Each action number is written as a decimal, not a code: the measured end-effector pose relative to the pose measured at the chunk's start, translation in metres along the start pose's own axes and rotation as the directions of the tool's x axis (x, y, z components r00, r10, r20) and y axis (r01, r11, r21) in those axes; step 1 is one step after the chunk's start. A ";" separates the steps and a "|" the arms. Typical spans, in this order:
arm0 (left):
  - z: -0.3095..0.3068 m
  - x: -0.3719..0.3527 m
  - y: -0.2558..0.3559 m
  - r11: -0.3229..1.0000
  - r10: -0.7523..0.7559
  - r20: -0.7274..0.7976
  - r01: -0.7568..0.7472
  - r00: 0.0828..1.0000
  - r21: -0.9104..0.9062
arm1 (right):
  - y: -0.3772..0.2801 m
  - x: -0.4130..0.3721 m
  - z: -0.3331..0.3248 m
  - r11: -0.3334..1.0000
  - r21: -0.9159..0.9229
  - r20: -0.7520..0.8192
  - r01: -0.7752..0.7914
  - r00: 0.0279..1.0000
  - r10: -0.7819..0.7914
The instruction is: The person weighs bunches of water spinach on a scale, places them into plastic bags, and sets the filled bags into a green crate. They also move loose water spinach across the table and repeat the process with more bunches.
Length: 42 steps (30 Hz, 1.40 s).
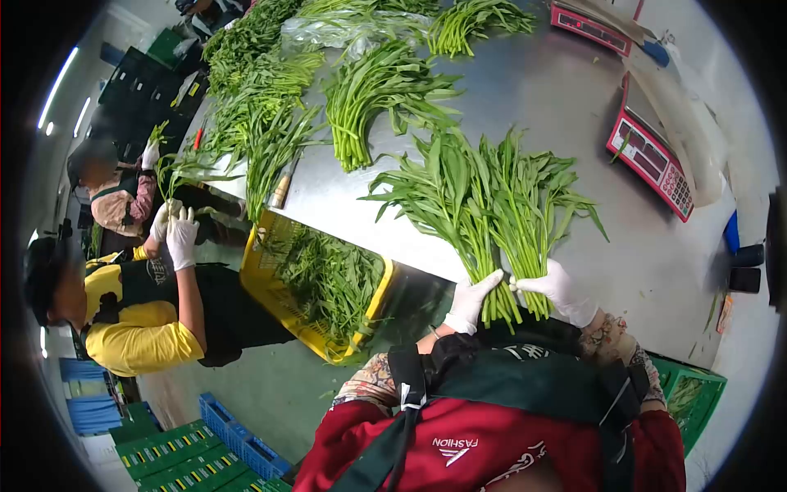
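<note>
Two bunches of leafy water spinach lie side by side at the table edge in front of me, leaves pointing away and stems towards my body. My left hand [471, 303], in a white glove, is closed round the stems of the left bunch [449, 193]. Gloved in white too, my right hand [561, 293] grips the stems of the right bunch [525, 205], its thumb lying across them. The cut stem ends stick out below both hands. Farther up the metal table [525, 90] rests another tied-looking bunch [352, 107].
Red scales [652, 156] stand at the right, with a second scale [590, 31] beyond. Piled greens [262, 98] line the table's left side, near a wooden-handled tool [281, 190]. Below is a yellow crate [379, 299] of leaves. Two co-workers handle stems at left.
</note>
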<state>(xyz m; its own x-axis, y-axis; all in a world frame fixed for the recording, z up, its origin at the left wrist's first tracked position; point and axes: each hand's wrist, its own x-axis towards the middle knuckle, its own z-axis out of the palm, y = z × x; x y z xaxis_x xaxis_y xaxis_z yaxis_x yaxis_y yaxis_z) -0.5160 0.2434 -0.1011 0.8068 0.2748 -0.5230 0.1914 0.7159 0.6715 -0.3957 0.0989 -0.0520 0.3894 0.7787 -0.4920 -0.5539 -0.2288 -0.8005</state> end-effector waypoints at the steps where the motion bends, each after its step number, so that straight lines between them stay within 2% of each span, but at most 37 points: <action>1: 0.004 -0.001 0.001 1.000 0.029 0.005 -0.029 1.000 -0.007 | 0.003 0.002 0.001 0.999 -0.024 0.004 0.026 1.000 -0.026; 3: 0.011 0.002 0.000 0.995 0.095 0.010 -0.095 0.995 -0.021 | 0.009 0.005 0.007 0.994 -0.075 0.021 0.081 0.997 -0.080; 6: 0.015 0.003 0.001 0.950 0.166 0.007 -0.162 0.986 0.267 | 0.018 0.006 0.016 0.992 -0.062 0.002 0.110 0.994 -0.110; 7: 0.017 0.002 0.004 0.916 0.178 0.008 -0.169 0.984 0.363 | 0.017 0.004 0.018 0.992 -0.058 -0.017 0.111 0.994 -0.112; 9: 0.018 0.000 0.010 0.807 0.296 0.071 -0.289 0.953 0.516 | 0.018 0.003 0.013 0.988 -0.100 -0.028 0.121 0.992 -0.124; 10: 0.019 0.000 0.009 0.785 0.250 -0.019 -0.191 0.968 0.589 | 0.018 0.005 0.013 0.991 -0.057 -0.032 0.122 0.992 -0.124; 11: 0.019 0.001 0.008 0.780 0.259 -0.017 -0.199 0.966 0.594 | 0.016 0.007 0.010 0.994 -0.035 -0.030 0.100 0.994 -0.101; 13: 0.020 0.006 0.006 0.824 0.199 -0.034 -0.148 0.979 0.547 | 0.012 0.001 0.007 0.999 0.020 -0.039 0.034 0.999 -0.033; 17: 0.020 0.006 0.008 0.847 0.178 -0.051 -0.127 0.983 0.517 | 0.015 0.001 0.003 1.000 0.000 -0.035 0.007 0.999 -0.007; 19: 0.019 0.003 0.012 0.883 0.149 -0.050 -0.110 0.988 0.456 | 0.016 0.001 0.005 0.996 0.090 -0.051 0.022 0.999 -0.017; 20: 0.012 0.006 0.013 0.949 -0.015 -0.021 0.020 1.000 0.315 | 0.011 -0.001 0.005 0.992 0.125 -0.056 0.009 0.998 -0.002; 21: 0.001 0.012 0.004 0.993 0.021 0.068 -0.029 0.997 0.112 | 0.004 -0.004 0.005 0.987 0.160 -0.061 -0.004 0.998 0.014; 23: 0.006 -0.025 0.074 0.977 -0.212 0.038 0.213 0.976 -0.009 | -0.030 -0.019 -0.002 0.977 -0.088 -0.122 0.196 0.971 -0.206; 24: 0.008 -0.048 0.114 0.998 0.001 -0.064 -0.005 0.998 -0.062 | -0.053 -0.030 -0.017 0.969 -0.117 -0.195 0.217 0.952 -0.237; 25: -0.018 -0.065 0.145 0.972 0.229 -0.025 -0.230 0.973 -0.039 | -0.075 -0.041 -0.032 0.961 -0.150 -0.266 0.233 0.926 -0.266; 26: -0.038 -0.086 0.182 0.879 0.365 -0.073 -0.369 0.928 -0.301 | -0.105 -0.070 -0.022 0.894 -0.135 -0.504 0.427 0.747 -0.433; 27: -0.042 -0.111 0.214 0.718 0.500 -0.054 -0.449 0.864 -0.532 | -0.123 -0.094 -0.031 0.748 -0.062 -0.579 0.660 0.587 -0.566; 28: -0.064 -0.123 0.228 0.667 0.632 -0.022 -0.558 0.775 -0.494 | -0.142 -0.118 -0.040 0.534 -0.035 -0.626 0.845 0.398 -0.671; 29: -0.085 -0.134 0.244 0.590 0.747 0.011 -0.656 0.664 -0.472 | -0.145 -0.141 -0.065 0.457 -0.046 -0.611 0.888 0.337 -0.716; 30: -0.074 -0.138 0.248 0.569 0.772 -0.198 -0.796 0.603 -0.207 | -0.147 -0.163 -0.090 0.375 -0.053 -0.593 0.925 0.273 -0.757; 31: -0.077 -0.128 0.247 0.647 0.720 -0.229 -0.753 0.655 -0.120 | -0.153 -0.157 -0.079 0.363 -0.042 -0.549 0.931 0.282 -0.787; 32: -0.085 -0.116 0.241 0.712 0.669 -0.269 -0.701 0.693 -0.034 | -0.146 -0.136 -0.060 0.495 -0.050 -0.512 0.868 0.403 -0.758; 33: -0.092 -0.107 0.235 0.770 0.617 -0.313 -0.637 0.722 0.049 | -0.143 -0.109 -0.027 0.682 -0.123 -0.451 0.721 0.572 -0.685; 34: -0.093 -0.100 0.226 0.826 0.536 -0.299 -0.563 0.790 -0.007 | -0.146 -0.082 0.006 0.850 -0.255 -0.287 0.461 0.803 -0.522; 35: -0.089 -0.096 0.217 0.877 0.444 -0.278 -0.477 0.852 -0.060 | -0.140 -0.062 0.028 0.931 -0.295 -0.114 0.215 0.960 -0.257; 36: -0.088 -0.096 0.214 0.882 0.425 -0.224 -0.457 0.877 -0.117 | -0.125 -0.058 0.037 0.983 0.040 0.047 -0.182 0.983 0.180; 37: -0.091 -0.092 0.212 0.869 0.411 -0.190 -0.446 0.892 -0.213 | -0.131 -0.062 0.038 0.975 0.165 0.073 -0.145 0.988 0.135; 39: -0.100 -0.086 0.207 0.885 0.395 -0.109 -0.410 0.912 -0.220 | -0.156 -0.084 0.037 0.914 0.393 0.116 -0.105 0.991 0.064; 41: -0.084 -0.082 0.202 0.885 0.445 -0.207 -0.464 0.871 -0.048 | -0.164 -0.086 0.037 0.943 0.324 0.098 0.077 0.989 -0.115; 42: -0.077 -0.078 0.198 0.877 0.467 -0.198 -0.479 0.862 -0.020 | -0.161 -0.080 0.038 0.933 0.313 0.079 0.177 0.974 -0.211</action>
<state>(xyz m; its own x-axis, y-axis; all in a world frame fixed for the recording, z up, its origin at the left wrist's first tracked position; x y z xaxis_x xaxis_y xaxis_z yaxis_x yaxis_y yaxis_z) -0.5843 0.4137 0.0322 0.6743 0.6978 -0.2414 -0.2298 0.5091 0.8295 -0.3652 0.0960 0.1293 0.4384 0.8530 -0.2832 -0.6780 0.1070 -0.7272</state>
